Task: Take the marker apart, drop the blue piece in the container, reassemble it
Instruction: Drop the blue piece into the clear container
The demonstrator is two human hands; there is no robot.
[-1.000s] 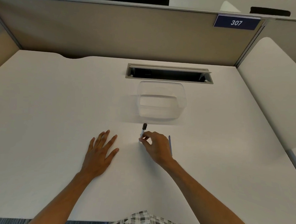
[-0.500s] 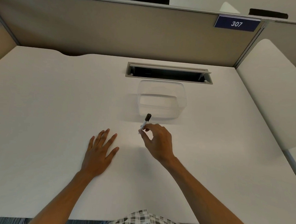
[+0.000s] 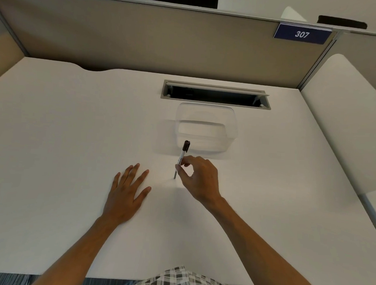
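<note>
My right hand pinches a slim marker between thumb and fingers, holding it nearly upright above the white desk. The marker has a dark cap at its top end and a pale barrel; its lower tip points down toward the desk. A clear plastic container stands just beyond the marker, with nothing visible inside. My left hand lies flat on the desk to the left, fingers spread, holding nothing. No blue piece is visible.
A grey cable slot is cut into the desk behind the container. A beige partition with a sign reading 307 closes the back. A white side panel rises on the right.
My right hand has lifted the marker off the desk and tilted it more upright, moving slightly toward the container. The thin piece that lay beside my right hand is out of sight. My left hand stayed put.
</note>
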